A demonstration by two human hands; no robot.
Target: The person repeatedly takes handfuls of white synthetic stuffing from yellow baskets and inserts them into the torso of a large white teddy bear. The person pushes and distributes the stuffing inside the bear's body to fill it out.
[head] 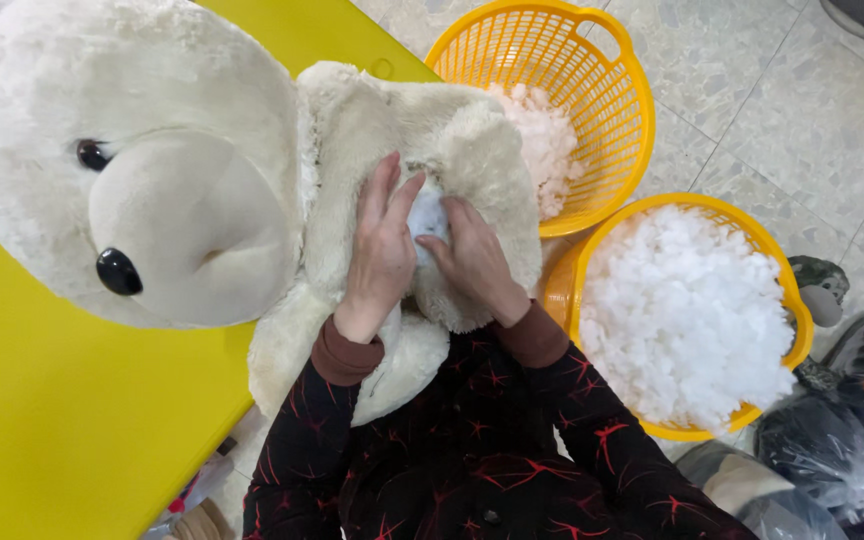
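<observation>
A yellow table (62,420) stands over a pale tiled floor (802,110), and a big cream plush bear (152,190) lies across the table's edge, its body toward the person. The left hand (380,250) lies nearly flat, fingers spread, holding an opening in the bear's body apart, while the right hand (474,262) curls its fingers on a wad of white stuffing (428,218) at that gap. Stuffing here likely goes best in small wads pushed deep, with the seam held wide; two yellow baskets (612,75) of fill sit just right.
</observation>
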